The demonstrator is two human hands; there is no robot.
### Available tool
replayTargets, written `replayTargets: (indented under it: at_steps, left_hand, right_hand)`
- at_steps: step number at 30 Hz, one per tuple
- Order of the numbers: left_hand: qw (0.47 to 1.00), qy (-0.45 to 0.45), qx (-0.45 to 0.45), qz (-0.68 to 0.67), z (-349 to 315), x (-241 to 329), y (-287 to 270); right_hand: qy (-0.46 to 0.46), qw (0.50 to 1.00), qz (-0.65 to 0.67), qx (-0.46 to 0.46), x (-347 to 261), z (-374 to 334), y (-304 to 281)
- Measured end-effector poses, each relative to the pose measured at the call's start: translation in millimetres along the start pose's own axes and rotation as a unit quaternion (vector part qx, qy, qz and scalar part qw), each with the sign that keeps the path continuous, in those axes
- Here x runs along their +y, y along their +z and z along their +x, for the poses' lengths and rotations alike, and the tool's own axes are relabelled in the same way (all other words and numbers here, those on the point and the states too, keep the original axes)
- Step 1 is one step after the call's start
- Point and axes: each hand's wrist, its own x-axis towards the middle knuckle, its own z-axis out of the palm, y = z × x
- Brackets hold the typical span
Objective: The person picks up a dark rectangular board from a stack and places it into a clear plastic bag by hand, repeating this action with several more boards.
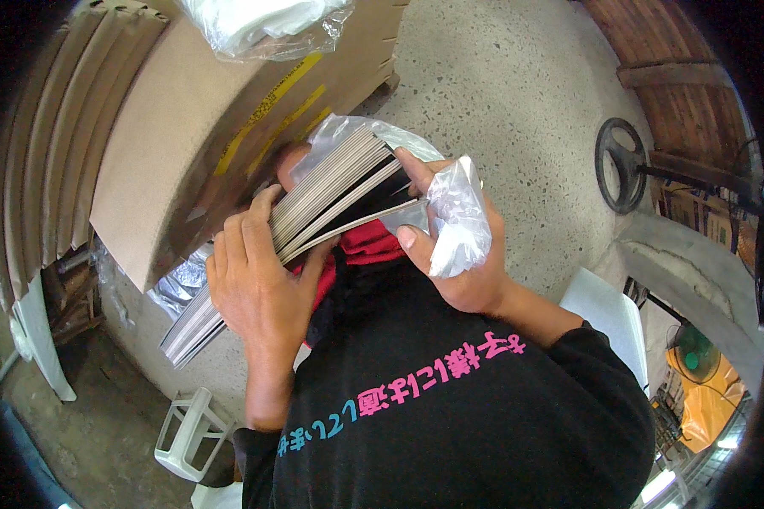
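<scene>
A thick stack of thin, stiff sheets (327, 188) with pale grey edges and dark faces lies slantwise in front of my body. My left hand (259, 263) is wrapped round its middle, fingers over the far side and thumb on the near side. Beyond that hand, the stack's other end sticks out to the lower left. At the upper right end the sheets fan apart. My right hand (475, 284) is there, its index finger against the sheets and its thumb beside the nearest one. Crumpled clear plastic film (460, 225) is gripped in its palm.
A large cardboard box (165, 127) stands at the upper left, with a clear plastic bag (267, 25) on top. Folded cardboard (68, 127) leans at far left. A white stool (191, 437) stands lower left. A black steering-wheel-like ring (604, 165) is at the right.
</scene>
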Motion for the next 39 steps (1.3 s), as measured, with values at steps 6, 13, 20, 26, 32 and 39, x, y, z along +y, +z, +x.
replayTargets:
  at_steps: [6, 13, 20, 26, 32, 39]
  left_hand:
    - [1.000, 0.001, -0.002, -0.003, 0, 1, -1]
    - [1.000, -0.006, -0.009, -0.002, -1, 0, -1]
    - [0.999, -0.019, -0.022, -0.012, -1, 2, -4]
    - [1.000, -0.004, -0.004, -0.005, -3, 0, -1]
    - [1.000, -0.018, -0.014, -0.019, -2, 2, -3]
    - [1.000, -0.015, -0.016, -0.023, -1, 3, -4]
  right_hand:
    - [0.006, 1.000, 0.006, 0.006, 0, -3, 1]
    - [0.030, 0.999, 0.010, 0.005, -1, -5, 1]
    - [-0.010, 1.000, 0.017, 0.011, 8, -5, 2]
    - [0.038, 0.994, 0.094, 0.047, 1, -5, 3]
    - [0.047, 0.988, 0.148, 0.024, 7, -5, 0]
    - [0.030, 0.999, 0.022, 0.007, -2, 3, -1]
